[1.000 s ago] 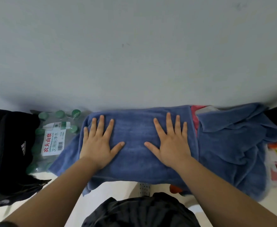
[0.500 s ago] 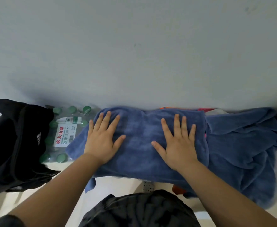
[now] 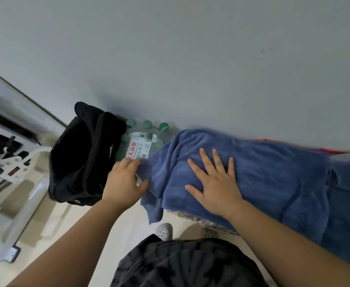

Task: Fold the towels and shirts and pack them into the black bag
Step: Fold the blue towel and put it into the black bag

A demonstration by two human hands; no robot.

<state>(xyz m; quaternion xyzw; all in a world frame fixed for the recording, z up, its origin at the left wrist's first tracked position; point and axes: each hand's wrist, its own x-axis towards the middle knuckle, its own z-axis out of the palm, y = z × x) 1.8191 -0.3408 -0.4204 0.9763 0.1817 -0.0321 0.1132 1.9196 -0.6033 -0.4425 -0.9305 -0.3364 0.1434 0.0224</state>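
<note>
A folded blue towel (image 3: 263, 172) lies along the foot of the wall on a low stack. My right hand (image 3: 215, 183) rests flat on it, fingers spread, holding nothing. My left hand (image 3: 124, 181) is at the towel's left end, thumb and fingers closing on the hanging edge of the cloth. The black bag (image 3: 83, 160) stands on the floor just left of my left hand, its zip running down the middle. A second, crumpled blue towel (image 3: 348, 214) lies to the right.
A shrink-wrapped pack of water bottles (image 3: 143, 141) with green caps sits between the bag and the towel, against the grey wall (image 3: 190, 59). A white metal frame (image 3: 18, 168) stands at the far left. My shoes (image 3: 164, 232) and dark shorts are below.
The view swung left and tilted. My left hand slid off the towel's top to its left edge and curled onto it. My right hand stayed flat on the towel.
</note>
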